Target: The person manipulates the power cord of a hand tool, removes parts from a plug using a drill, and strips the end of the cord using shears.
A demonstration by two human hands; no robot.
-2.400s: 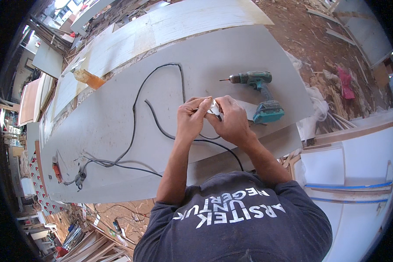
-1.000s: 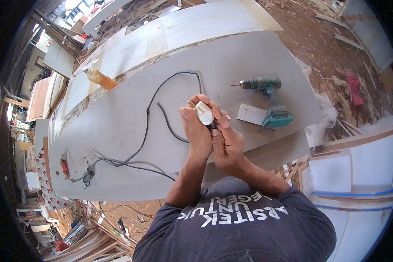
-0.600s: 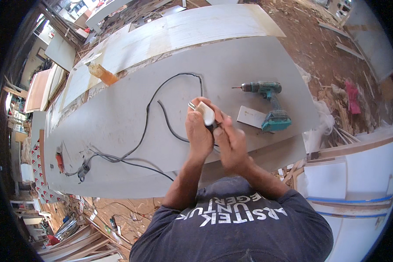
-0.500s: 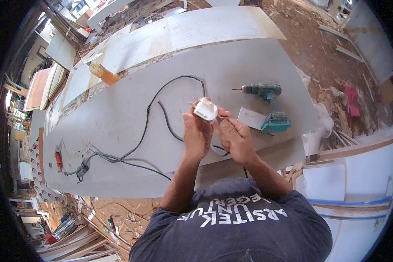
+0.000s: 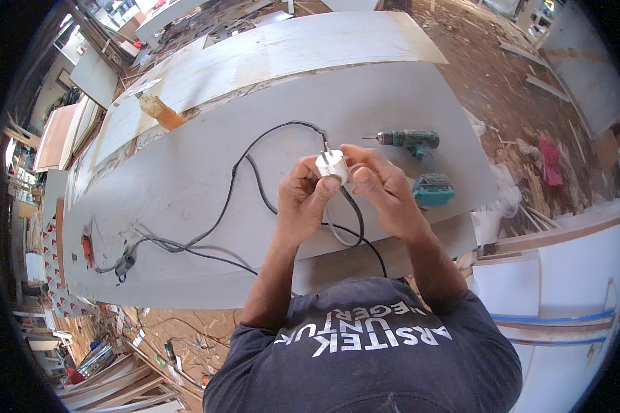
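Note:
Both my hands hold a small white round electrical plug (image 5: 332,165) above the grey board (image 5: 186,172). My left hand (image 5: 306,199) grips it from below and the left. My right hand (image 5: 379,186) pinches it from the right with the fingertips. A black cable (image 5: 234,182) runs from the plug across the board in loops to the left, and another loop (image 5: 344,227) hangs under my hands.
A teal cordless drill (image 5: 420,162) lies on the board just right of my hands. An orange-brown bottle (image 5: 160,110) stands at the far left. A black connector (image 5: 124,261) and an orange tool (image 5: 87,249) lie at the near left. Wood scraps and white panels (image 5: 565,275) cover the floor at right.
My hands have kept hold of the white plug and lifted it a little, turning it. The white card beside the drill is now hidden behind my right hand.

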